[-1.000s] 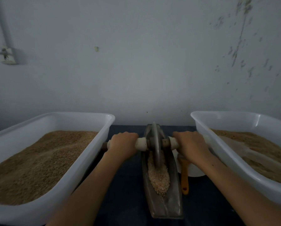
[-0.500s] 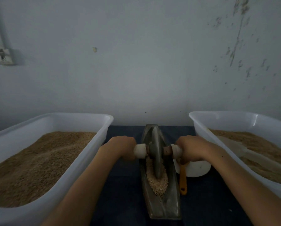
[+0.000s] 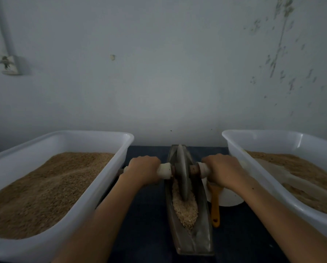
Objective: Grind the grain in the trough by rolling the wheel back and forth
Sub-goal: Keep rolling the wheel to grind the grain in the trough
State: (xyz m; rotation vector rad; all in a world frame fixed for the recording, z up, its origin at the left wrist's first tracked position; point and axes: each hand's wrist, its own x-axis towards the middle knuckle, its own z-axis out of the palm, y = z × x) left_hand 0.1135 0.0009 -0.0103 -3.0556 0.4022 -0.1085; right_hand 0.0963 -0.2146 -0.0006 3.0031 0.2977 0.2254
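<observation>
Two fists clamp the axle: left hand [image 3: 143,170] and right hand [image 3: 222,170] curl round the handles either side of the wheel [image 3: 182,174], standing in the trough [image 3: 202,232] on grain [image 3: 186,210]. Uneven push could tip it, spilling grain.

Left hand [image 3: 142,170] grips axle left of wheel [image 3: 182,173], right hand [image 3: 222,170] grips right side. Wheel upright in trough [image 3: 202,234], grain [image 3: 186,211] piled before it. White tubs [image 3: 105,179] flank trough; yellow handle [image 3: 214,205] beside.
</observation>
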